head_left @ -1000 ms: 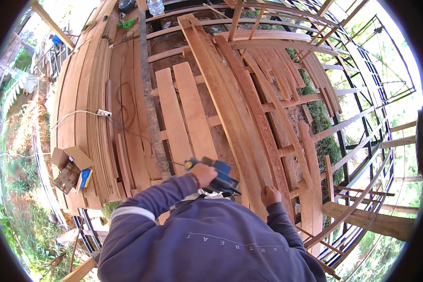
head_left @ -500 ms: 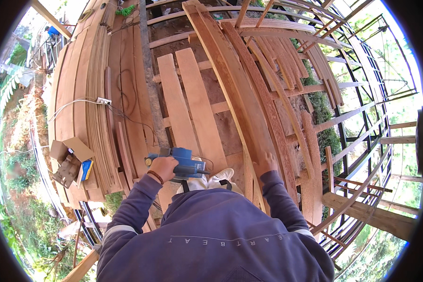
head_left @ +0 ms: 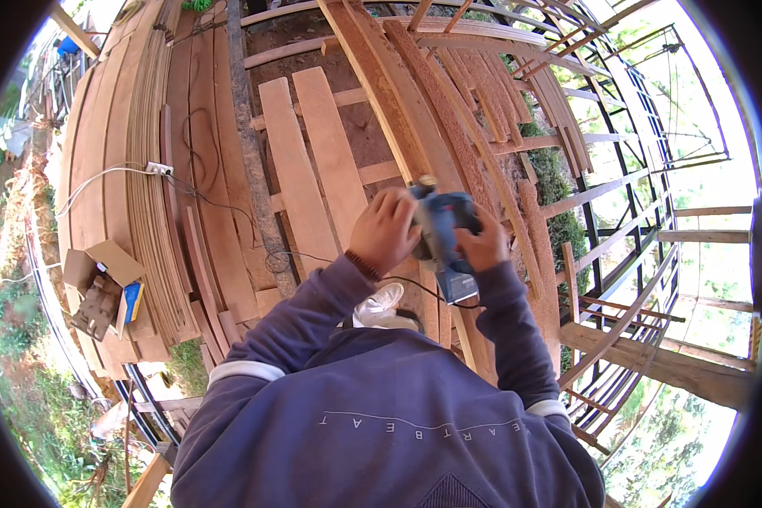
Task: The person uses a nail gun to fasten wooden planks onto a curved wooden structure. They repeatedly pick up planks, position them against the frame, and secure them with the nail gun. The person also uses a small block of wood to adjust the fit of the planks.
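Note:
A blue and black corded power tool [head_left: 443, 233], which looks like an electric planer, is over a long, thick wooden beam [head_left: 402, 118] in front of me. My right hand [head_left: 484, 243] wraps round its handle on the right side. Against its left side, near the round front knob, my left hand [head_left: 387, 227] has its fingers curled on the body; the fingertips are partly hidden. The tool is slightly blurred, and I cannot tell whether its base touches the wood. Its dark cord [head_left: 419, 286] loops below my left wrist toward the left.
Stacked boards [head_left: 102, 203] lie at the left, with a white power socket [head_left: 158, 168] and an open cardboard box [head_left: 102, 288] on them. Two loose planks [head_left: 292, 161] rest across beams. Rough timbers [head_left: 449, 110] lie to the right, beyond them a metal frame [head_left: 631, 169].
The tool has moved from my left side over to the beam on the right and turned lengthwise. My right hand has gone from the beam onto its handle.

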